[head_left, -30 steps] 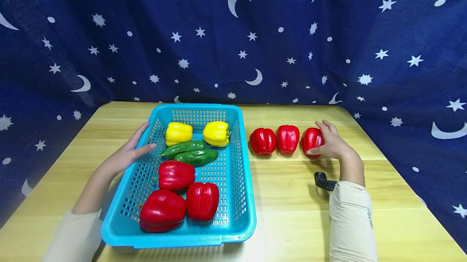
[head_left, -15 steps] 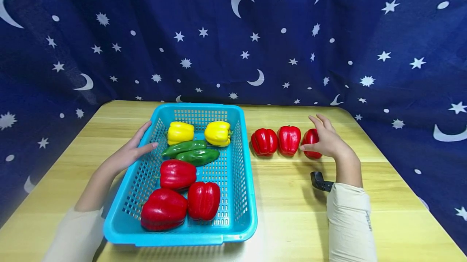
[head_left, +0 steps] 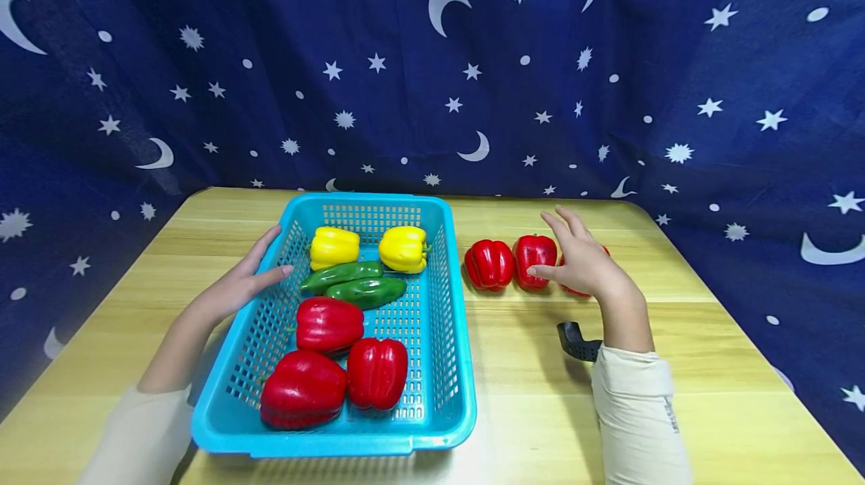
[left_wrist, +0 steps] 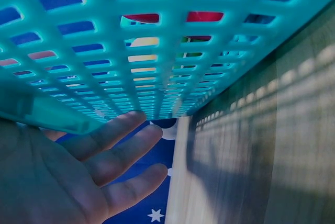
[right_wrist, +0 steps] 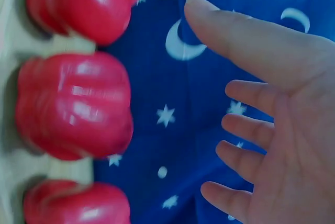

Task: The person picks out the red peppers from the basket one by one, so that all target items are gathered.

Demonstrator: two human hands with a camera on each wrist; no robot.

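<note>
My left hand (head_left: 236,286) rests on the left rim of a blue plastic basket (head_left: 466,372). Its thumb lies over the rim, and in the left wrist view the fingers (left_wrist: 128,156) extend loosely along the outside wall. Three red bell peppers stand in a row right of the basket: a left one (head_left: 489,264), a middle one (head_left: 534,254) and a right one partly hidden behind my hand. Above the middle and right peppers hovers my right hand (head_left: 588,263), fingers spread and holding nothing. The right wrist view shows a gap between the palm and the peppers (right_wrist: 76,106).
Inside the basket lie two yellow bell peppers (head_left: 334,247), two green peppers (head_left: 368,292) and three red bell peppers (head_left: 302,389). A black curved piece (head_left: 577,342) sticks out by the right wrist. A dark blue star-patterned cloth (head_left: 405,57) hangs behind the wooden table (head_left: 527,410).
My right hand has lifted off the right red bell pepper and moved left, over toward the middle one. The left hand stays at the basket rim. The peppers keep their places.
</note>
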